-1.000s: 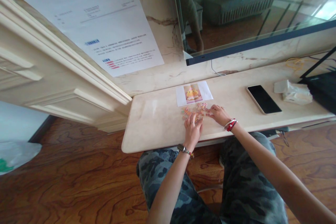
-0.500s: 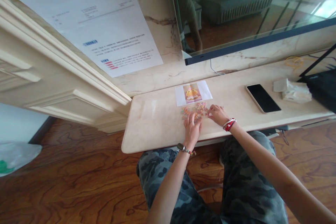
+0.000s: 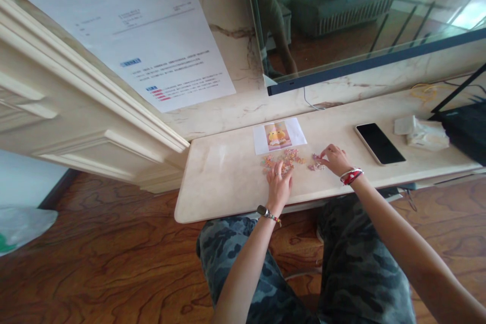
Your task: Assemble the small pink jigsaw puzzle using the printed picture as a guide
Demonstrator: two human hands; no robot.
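Since the earlier frames our right hand point(image 3: 334, 160) has moved out to the right, away from the left hand point(image 3: 279, 187), and a small cluster of pieces point(image 3: 316, 164) now lies apart at its fingertips. The left hand has kept its place.

Marble ledge point(image 3: 228, 182): the surface under both hands, bare to the left of the left hand.

Reference sheet point(image 3: 279, 135): a white page with a small colour print, flat on the ledge just beyond the left hand's fingers.

Phone point(image 3: 379, 143): face up with a dark screen, to the right of the right hand and clear of it. A tissue pack point(image 3: 419, 134) sits farther right.

Main pile of puzzle pieces point(image 3: 283, 159): loose pink and orange pieces between the reference sheet and the left hand. That hand lies palm down with its fingers spread flat on the pile's near edge, gripping nothing.

Small cluster: just left of the right hand. The fingers curl down onto it, but we cannot tell whether they pinch a piece.

We judge the work to be at an early sorting stage. One handful is separated, the bulk is unsorted, and no assembled section can be made out, though the pieces are too small for us to be sure.
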